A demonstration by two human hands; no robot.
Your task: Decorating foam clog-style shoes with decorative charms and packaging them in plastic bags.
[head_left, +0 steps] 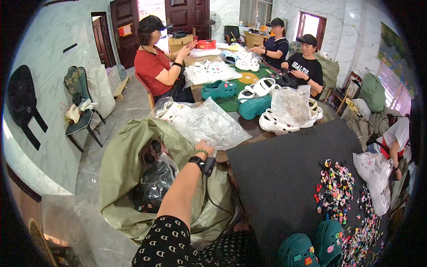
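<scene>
My left hand (pixel 204 147) reaches forward from the lower edge, a watch and a green bracelet on its wrist. Its fingers are curled at the near edge of a clear plastic bag (pixel 218 127) on the table and appear to grip it. Below the forearm, an open green woven sack (pixel 118 173) holds dark things in clear plastic (pixel 155 180). My right hand is out of view. At the lower right, a pair of teal clogs (pixel 299 251) with small charms on them stands on a black board (pixel 280 178).
Many small colourful shoe charms (pixel 336 189) are strewn over the board's right side. White clogs (pixel 275 123) and a teal clog (pixel 220 89) lie farther up the table. Three people sit around its far part. At the right edge, another person's arm (pixel 394 153) is beside a plastic bag (pixel 376 178).
</scene>
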